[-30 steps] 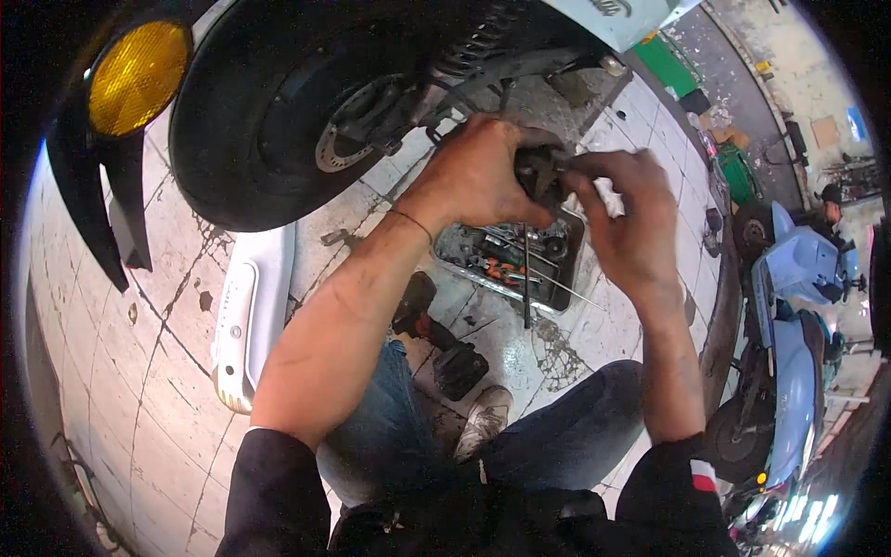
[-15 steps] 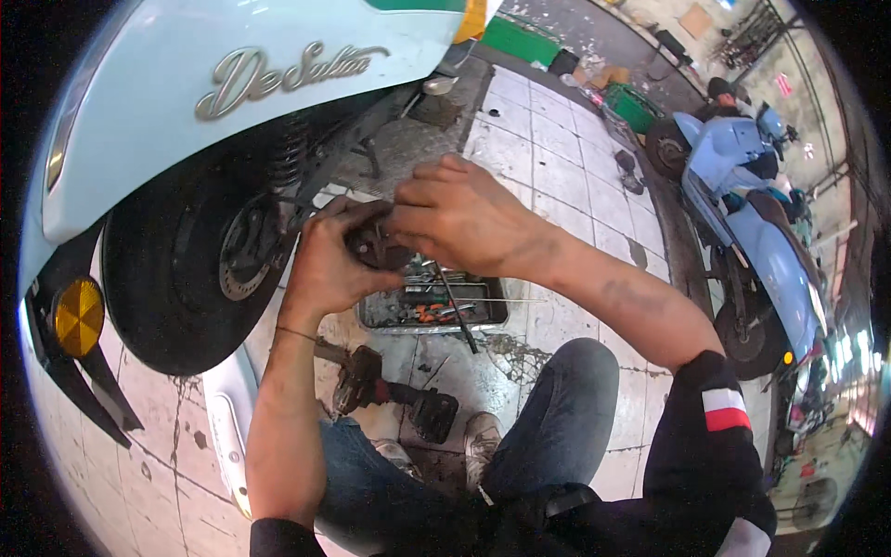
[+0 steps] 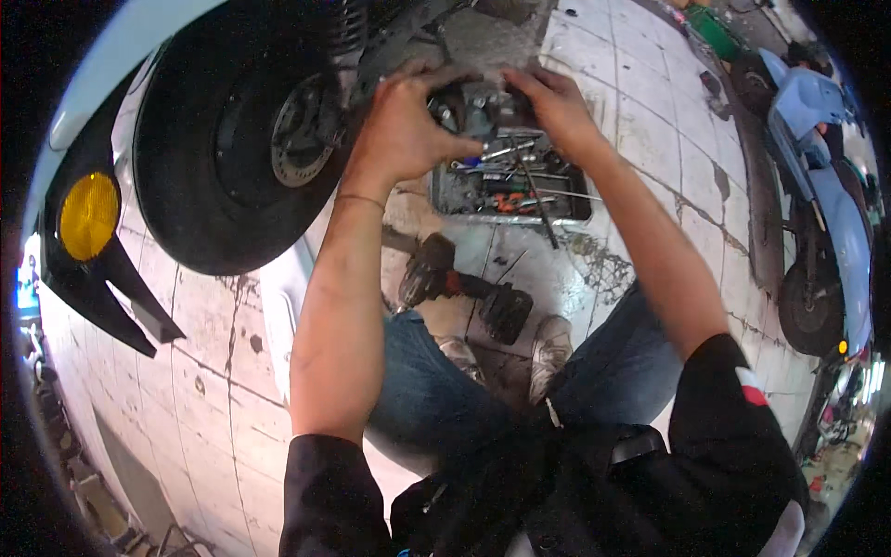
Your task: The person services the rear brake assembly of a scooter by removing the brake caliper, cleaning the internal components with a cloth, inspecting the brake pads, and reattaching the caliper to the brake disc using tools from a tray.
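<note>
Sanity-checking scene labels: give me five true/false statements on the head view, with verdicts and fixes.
1. The left grip holds a dark metal part. True.
2. The cordless power tool lies inside the tool tray. False: the cordless power tool lies on the tiled floor, outside the tool tray.
3. The reflector is amber. True.
4. The black tire is right of the tool tray. False: the black tire is left of it.
5. The tool tray contains several tools. True.

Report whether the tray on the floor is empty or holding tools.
Holding tools: orange-handled tools and bare metal ones lie in the tray.
</note>
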### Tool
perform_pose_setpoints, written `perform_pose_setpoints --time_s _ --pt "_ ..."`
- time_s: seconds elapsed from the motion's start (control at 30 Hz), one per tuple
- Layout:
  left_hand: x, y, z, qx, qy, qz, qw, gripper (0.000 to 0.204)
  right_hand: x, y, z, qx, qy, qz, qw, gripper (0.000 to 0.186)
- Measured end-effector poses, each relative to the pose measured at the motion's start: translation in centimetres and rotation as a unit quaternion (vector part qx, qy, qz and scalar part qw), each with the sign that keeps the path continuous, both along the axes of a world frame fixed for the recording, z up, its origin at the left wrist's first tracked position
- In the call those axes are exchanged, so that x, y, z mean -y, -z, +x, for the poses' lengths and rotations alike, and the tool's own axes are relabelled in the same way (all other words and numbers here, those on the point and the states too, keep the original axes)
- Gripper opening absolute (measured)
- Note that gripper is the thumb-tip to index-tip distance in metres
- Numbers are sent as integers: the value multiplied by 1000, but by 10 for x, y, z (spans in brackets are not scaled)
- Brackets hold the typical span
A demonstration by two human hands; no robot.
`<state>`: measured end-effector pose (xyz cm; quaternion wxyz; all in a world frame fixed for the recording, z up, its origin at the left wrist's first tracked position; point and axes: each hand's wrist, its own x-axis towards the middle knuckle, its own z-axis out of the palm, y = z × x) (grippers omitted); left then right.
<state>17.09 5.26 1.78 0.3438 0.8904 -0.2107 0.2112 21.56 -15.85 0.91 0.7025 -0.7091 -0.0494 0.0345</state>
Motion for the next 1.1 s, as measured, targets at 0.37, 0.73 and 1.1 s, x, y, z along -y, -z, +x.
perform_pose_setpoints --time_s 0.37,0.73,1.1 --pt "-4 8 -1 19 -12 -10 1000 79 65 259 -125 51 -349 -662 662 24" --pt "7 3 -2 8 13 -34 999 78 71 224 -69 -43 -417 -553 720 38" --pt "2 4 -4 -5 11 -51 999 74 79 -31 -55 -232 -394 65 887 33"
